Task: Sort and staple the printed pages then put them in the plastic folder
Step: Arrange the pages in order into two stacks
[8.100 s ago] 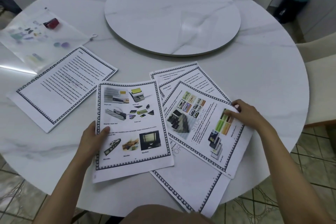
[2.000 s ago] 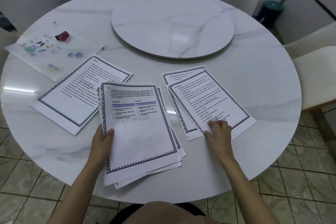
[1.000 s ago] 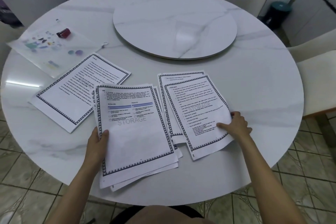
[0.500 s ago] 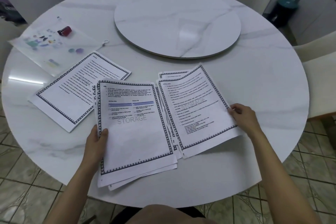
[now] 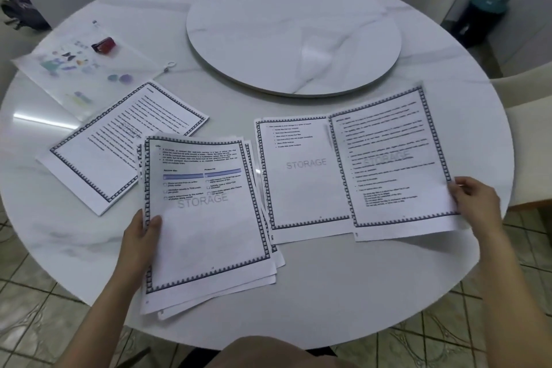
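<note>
Plainly the sorting is the step in hand; nothing looks stapled yet. The left hand grips the stack at six o'clock on the table, thumb on top of its left edge, fingers hidden beneath. The right hand pinches the right edge of a sheet at three o'clock. Its near edge seems lifted off the marble, with a shadow under it. Between stack and sheet lies the list page, its right edge covered by the sheet. A tilted page lies at nine o'clock, touching the stack's far left corner. The folder lies flat at ten o'clock, well apart from both hands, and on it sits a small red thing I take for the stapler. The turntable is at twelve.

Next, I reckon, the sheet must find its place in the order. The page numbers are too small for me to read. The stack is fanned at its near edge, so it will want squaring before any stapling, and that means a reach to ten o'clock.
</note>
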`<action>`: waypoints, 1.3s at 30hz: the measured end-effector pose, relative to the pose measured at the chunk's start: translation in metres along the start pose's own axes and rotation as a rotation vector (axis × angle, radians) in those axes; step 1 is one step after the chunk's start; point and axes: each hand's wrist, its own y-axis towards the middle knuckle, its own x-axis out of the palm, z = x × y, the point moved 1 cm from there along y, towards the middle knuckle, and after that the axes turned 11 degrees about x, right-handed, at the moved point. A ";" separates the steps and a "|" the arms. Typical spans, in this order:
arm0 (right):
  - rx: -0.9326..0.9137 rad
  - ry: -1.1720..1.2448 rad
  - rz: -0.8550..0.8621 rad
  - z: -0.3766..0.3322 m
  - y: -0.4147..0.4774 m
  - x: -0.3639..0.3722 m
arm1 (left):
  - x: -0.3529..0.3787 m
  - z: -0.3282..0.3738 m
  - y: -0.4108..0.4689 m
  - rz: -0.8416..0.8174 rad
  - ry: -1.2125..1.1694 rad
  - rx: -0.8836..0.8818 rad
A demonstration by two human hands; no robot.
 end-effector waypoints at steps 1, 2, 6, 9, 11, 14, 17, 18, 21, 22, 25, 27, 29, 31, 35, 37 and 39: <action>0.009 -0.027 0.009 0.005 0.004 -0.003 | 0.001 -0.001 0.000 0.004 0.011 -0.006; 0.016 -0.053 0.014 0.009 0.008 -0.006 | 0.002 -0.002 0.000 0.007 0.026 -0.006; 0.016 -0.164 0.014 0.022 0.021 -0.009 | 0.008 -0.003 -0.005 0.036 0.045 -0.006; 0.018 -0.202 0.028 0.028 0.028 -0.008 | 0.011 -0.002 -0.006 0.054 0.049 -0.016; 0.026 -0.211 0.050 0.031 0.033 -0.006 | 0.011 -0.004 -0.005 0.060 0.062 -0.023; 0.050 -0.203 0.088 0.029 0.037 -0.004 | 0.011 -0.007 -0.004 0.069 0.079 -0.032; 0.041 -0.223 0.142 0.025 0.040 0.001 | 0.013 -0.009 -0.005 0.077 0.088 -0.032; 0.031 -0.239 0.162 0.022 0.040 0.004 | 0.014 -0.009 -0.005 0.080 0.095 -0.028; -0.017 -0.243 0.180 0.002 0.032 0.019 | 0.014 -0.009 -0.005 0.088 0.100 -0.027; -0.045 -0.215 0.166 -0.007 0.026 0.027 | 0.015 -0.008 -0.005 0.089 0.098 -0.031; -0.157 -0.101 0.060 -0.036 0.002 0.053 | 0.016 -0.006 -0.007 0.090 0.083 -0.043; -0.211 -0.050 -0.042 -0.054 -0.018 0.073 | 0.016 -0.004 -0.008 0.092 0.080 -0.040; -0.237 -0.033 -0.140 -0.069 -0.038 0.092 | 0.016 -0.003 -0.009 0.096 0.073 -0.041; -0.246 -0.062 -0.218 -0.078 -0.055 0.109 | 0.015 -0.001 -0.009 0.098 0.066 -0.042; -0.211 -0.317 -0.272 -0.087 -0.076 0.129 | 0.015 0.001 -0.010 0.088 0.054 -0.029; -0.179 -0.421 -0.258 -0.091 -0.084 0.134 | 0.013 0.000 -0.009 0.082 0.048 -0.028; -0.146 -0.487 -0.246 -0.094 -0.089 0.138 | 0.012 -0.002 -0.009 0.074 0.037 -0.035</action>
